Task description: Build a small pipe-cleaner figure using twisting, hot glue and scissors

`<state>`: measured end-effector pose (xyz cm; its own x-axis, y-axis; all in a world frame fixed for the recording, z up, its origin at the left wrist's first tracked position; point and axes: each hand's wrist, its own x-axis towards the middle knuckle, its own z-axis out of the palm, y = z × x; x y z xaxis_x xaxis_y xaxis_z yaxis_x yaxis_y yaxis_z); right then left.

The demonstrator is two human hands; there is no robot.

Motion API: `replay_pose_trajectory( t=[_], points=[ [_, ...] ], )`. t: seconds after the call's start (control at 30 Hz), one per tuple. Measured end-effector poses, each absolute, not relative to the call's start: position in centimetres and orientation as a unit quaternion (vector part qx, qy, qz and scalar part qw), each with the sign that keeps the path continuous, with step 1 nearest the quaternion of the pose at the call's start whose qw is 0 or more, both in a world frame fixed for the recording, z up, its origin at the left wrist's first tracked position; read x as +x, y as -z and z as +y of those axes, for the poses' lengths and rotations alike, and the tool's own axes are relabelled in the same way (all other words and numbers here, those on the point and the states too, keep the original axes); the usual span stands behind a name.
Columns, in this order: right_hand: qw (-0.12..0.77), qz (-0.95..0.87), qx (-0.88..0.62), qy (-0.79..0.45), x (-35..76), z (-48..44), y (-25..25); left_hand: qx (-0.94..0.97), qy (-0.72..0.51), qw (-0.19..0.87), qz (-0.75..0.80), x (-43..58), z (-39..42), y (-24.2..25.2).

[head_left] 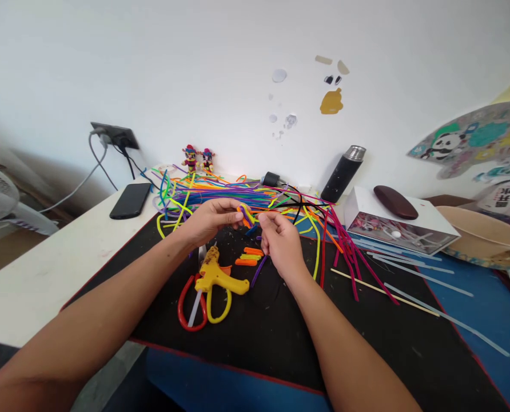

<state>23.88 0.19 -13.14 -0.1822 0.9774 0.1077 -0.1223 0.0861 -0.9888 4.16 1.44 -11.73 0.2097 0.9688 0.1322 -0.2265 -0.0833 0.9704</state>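
Above the middle of the black mat, my left hand [214,220] is closed, pinching a small piece of bent pipe cleaners [247,216] in purple, orange and yellow. My right hand [279,237] is closed too, its thumb and forefinger at the yellow right end of that piece; the exact grip is partly hidden by the fingers. A purple pipe cleaner [259,272] trails out below the right hand. Just under the hands lie several short folded orange and yellow pipe cleaner pieces [249,257]. Closer to me, a yellow glue gun [220,277] rests across scissors [180,309] with red and yellow handles.
Loose pipe cleaners [229,200] pile up along the wall, with two small figures [190,159] behind. A phone [130,201] lies left. To the right are a black flask [343,174], a white drawer box [409,226], a wooden stick [383,292] and clear glue sticks [447,320].
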Motion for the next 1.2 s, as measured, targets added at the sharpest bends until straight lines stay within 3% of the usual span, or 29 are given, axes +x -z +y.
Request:
replay_pose_trajectory(
  t=[0.37,0.57,0.7,0.87,1.2],
  points=[
    [0.458,-0.592,-0.398,-0.531,23.7,0.1,13.5,0.511,-0.512,0.586,0.365,4.5,1.4,12.0],
    [0.461,-0.625,-0.405,-0.482,24.2,0.0,13.2,0.440,-0.587,0.579,0.355,3.7,2.1,12.3],
    [0.358,-0.736,-0.362,-0.447,24.1,-1.1,12.5,0.403,-0.608,0.576,0.369,3.1,2.8,12.9],
    [0.166,-0.892,-0.317,-0.276,23.2,-2.8,12.2,0.399,-0.608,0.579,0.368,2.9,3.0,12.9],
    [0.057,-0.922,-0.316,-0.216,22.7,-3.7,12.1,0.400,-0.610,0.577,0.367,2.9,3.0,13.1]
  ],
)
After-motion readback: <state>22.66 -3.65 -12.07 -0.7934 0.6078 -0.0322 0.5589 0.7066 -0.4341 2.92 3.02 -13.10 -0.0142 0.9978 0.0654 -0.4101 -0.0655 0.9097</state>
